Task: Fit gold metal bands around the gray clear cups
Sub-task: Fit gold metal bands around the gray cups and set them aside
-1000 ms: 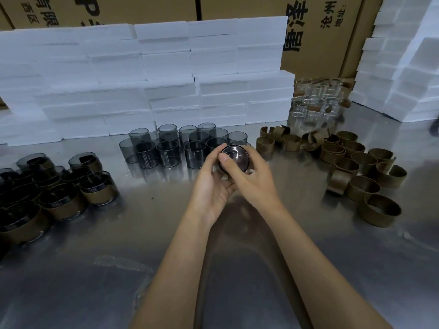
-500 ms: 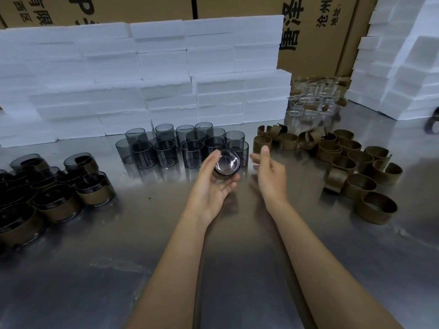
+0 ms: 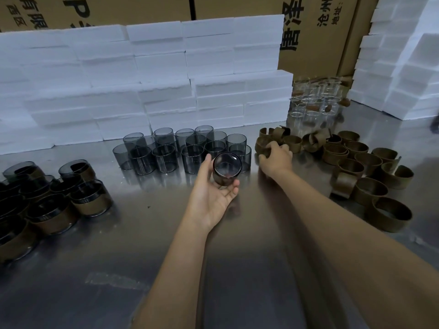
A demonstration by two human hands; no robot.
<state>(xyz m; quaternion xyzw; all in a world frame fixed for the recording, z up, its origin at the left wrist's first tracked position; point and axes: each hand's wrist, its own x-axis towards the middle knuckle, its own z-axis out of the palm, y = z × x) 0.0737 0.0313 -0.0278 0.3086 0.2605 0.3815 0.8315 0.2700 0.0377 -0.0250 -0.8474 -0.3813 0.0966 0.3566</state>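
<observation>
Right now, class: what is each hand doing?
Left hand: holds a gray cup, fingers curled under it.
Right hand: closing on a gold band in the pile.

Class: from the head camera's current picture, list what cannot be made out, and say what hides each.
- Right hand fingertips: curled over a gold band, so the grip is unclear.
- Banded cups: cut off by the left edge.
- Clear glasses: far, blurred.
- Box print: cut off by the top edge.

Smoky gray cups (image 3: 166,157), dull gold bands (image 3: 356,157), white foam blocks (image 3: 166,67).
</observation>
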